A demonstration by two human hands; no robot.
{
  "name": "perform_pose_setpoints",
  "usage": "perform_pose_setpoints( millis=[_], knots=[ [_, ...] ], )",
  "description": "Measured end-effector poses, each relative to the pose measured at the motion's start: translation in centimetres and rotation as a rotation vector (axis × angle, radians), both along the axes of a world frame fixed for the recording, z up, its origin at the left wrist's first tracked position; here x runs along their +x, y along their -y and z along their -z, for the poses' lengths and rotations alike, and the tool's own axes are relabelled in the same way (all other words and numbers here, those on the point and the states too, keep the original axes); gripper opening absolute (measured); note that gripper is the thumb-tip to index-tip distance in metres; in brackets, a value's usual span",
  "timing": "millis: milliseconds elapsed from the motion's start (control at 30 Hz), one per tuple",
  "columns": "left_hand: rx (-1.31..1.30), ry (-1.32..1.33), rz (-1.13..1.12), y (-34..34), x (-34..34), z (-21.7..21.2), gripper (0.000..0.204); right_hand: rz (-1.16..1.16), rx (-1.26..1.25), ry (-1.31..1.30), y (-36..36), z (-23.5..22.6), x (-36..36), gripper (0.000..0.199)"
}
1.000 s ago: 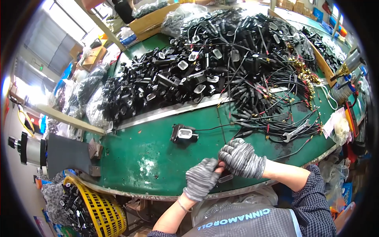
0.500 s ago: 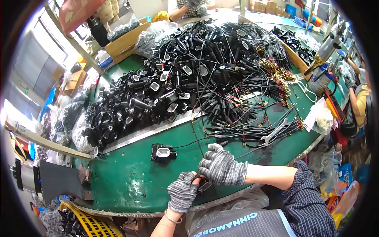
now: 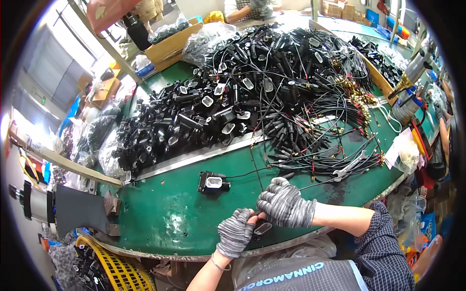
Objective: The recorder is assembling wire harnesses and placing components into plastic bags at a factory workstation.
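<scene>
My left hand (image 3: 235,234) and my right hand (image 3: 287,203), both in grey striped gloves with bare fingertips, meet near the table's front edge. A small black part with a pale oval face (image 3: 262,228) shows just below where they meet, and my left fingers are pinched on it. My right hand is closed above it; its fingers hide what it grips. A thin black cable (image 3: 315,185) leads from beside that hand toward the heap. Left of the hands, a similar black part with a white-rimmed oval (image 3: 214,182) lies on the table, its cable running right.
Across the green table (image 3: 160,208) lies a metal strip (image 3: 204,154), with a large heap of black parts (image 3: 194,109) behind. Bundled cables with gold ends and a wrench (image 3: 350,166) lie to the right. A yellow basket (image 3: 116,264) stands lower left; another person's gloved hands (image 3: 259,6) show far off.
The whole view has shifted slightly, so the scene sits farther right. My hands stay together in nearly the same pose over the table edge.
</scene>
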State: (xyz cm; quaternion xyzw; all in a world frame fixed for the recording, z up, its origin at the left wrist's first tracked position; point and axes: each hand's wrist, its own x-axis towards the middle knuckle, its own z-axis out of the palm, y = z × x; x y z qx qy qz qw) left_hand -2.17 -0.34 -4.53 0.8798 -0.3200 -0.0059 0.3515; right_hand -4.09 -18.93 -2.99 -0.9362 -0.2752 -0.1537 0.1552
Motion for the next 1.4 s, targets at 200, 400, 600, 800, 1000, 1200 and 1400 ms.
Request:
perform_pose_setpoints(
  millis=[200,400,600,800,1000,1200,1400],
  knots=[
    [0.079,-0.007,-0.06,-0.3,0.4,-0.8,0.029,-0.015,0.103,-0.298,0.4,-1.4,1.3,0.021],
    [-0.025,-0.08,-0.073,0.0,0.9,-0.8,0.045,-0.033,0.217,-0.349,0.6,-0.4,1.4,0.021],
    [-0.013,-0.075,-0.104,-0.4,0.4,-0.6,0.045,-0.013,0.195,-0.284,-0.3,-0.4,1.2,0.022],
    [-0.023,-0.143,-0.09,-0.3,0.6,-0.9,0.042,-0.041,0.108,-0.028,-0.6,-0.4,1.1,0.022],
    [-0.033,-0.186,-0.058,-0.2,0.8,-1.3,0.033,-0.045,0.026,-0.006,-0.6,0.0,1.2,0.02],
    [-0.017,-0.015,-0.02,0.2,0.4,-0.9,0.02,-0.058,0.021,0.045,-0.1,-0.1,1.2,0.02],
    [-0.052,-0.023,-0.014,-0.3,0.9,-0.5,0.018,-0.008,0.126,-0.047,-0.2,0.0,1.1,0.021]
  ],
)
